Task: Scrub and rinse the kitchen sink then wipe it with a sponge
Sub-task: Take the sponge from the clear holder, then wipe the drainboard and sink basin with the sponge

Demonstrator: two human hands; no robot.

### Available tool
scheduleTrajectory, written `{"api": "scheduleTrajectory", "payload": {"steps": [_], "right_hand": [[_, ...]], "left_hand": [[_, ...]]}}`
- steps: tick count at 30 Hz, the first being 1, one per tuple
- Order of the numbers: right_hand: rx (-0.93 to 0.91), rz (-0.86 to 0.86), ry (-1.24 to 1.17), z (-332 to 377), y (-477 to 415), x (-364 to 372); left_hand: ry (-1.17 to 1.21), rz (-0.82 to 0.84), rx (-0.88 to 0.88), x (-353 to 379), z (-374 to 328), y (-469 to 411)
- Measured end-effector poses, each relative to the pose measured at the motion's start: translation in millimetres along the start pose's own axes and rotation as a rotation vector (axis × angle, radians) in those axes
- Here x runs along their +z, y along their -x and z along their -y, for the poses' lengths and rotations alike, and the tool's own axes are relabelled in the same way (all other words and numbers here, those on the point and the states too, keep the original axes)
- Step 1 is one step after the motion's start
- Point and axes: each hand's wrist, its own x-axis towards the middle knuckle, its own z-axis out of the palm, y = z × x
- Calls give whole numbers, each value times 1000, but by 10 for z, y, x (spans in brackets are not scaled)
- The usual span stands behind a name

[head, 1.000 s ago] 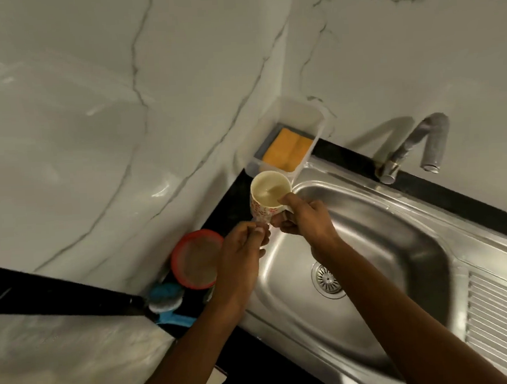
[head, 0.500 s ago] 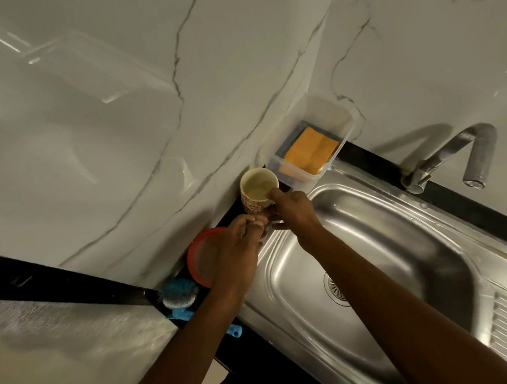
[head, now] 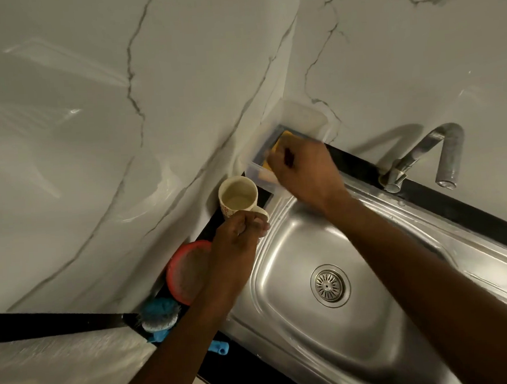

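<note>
The steel sink [head: 382, 326] lies low and to the right, its basin bare, with a round drain [head: 329, 285] in the middle. In the corner behind it stands a clear plastic box [head: 304, 114] that holds a yellow sponge [head: 282, 141]. My right hand [head: 304, 171] reaches into the box and its bent fingers close on the sponge, hiding most of it. A cream cup [head: 237, 195] with liquid in it stands on the black counter left of the sink. My left hand [head: 237, 237] has its curled fingers at the cup's handle.
A steel tap [head: 439, 147] rises from the back rim at the right. A red-rimmed round container [head: 186, 273] and a blue scrubbing brush [head: 158, 313] sit on the counter left of the sink. Marble walls close in the corner.
My right hand let go of the cup, which now stands on the counter, and moved up and right into the box onto the sponge. My left hand stayed by the cup.
</note>
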Motion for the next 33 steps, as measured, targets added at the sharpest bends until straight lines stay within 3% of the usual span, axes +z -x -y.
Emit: {"api": "scheduleTrajectory", "payload": {"steps": [2, 5, 8, 14, 18, 25, 29, 33], "right_hand": [[-3, 105, 78, -154, -377, 29], [9, 419, 337, -371, -822, 189], [-82, 630, 545, -440, -1025, 358], [-274, 820, 840, -657, -1213, 631], [-424, 797, 957, -693, -1262, 618], [-485, 671, 947, -660, -1324, 240], [-436, 427, 680, -535, -1134, -176], [-171, 300, 284, -431, -771, -616]], "left_hand": [[-10, 30, 22, 28, -33, -51], [-54, 53, 108, 83, -101, -146], [-85, 51, 169, 113, -149, -229], [-127, 84, 197, 87, -144, -290], [-133, 74, 184, 65, -97, -340], [-126, 95, 222, 135, -114, -348], [-122, 144, 229, 214, -97, -342], [-93, 202, 221, 358, -68, -351]]}}
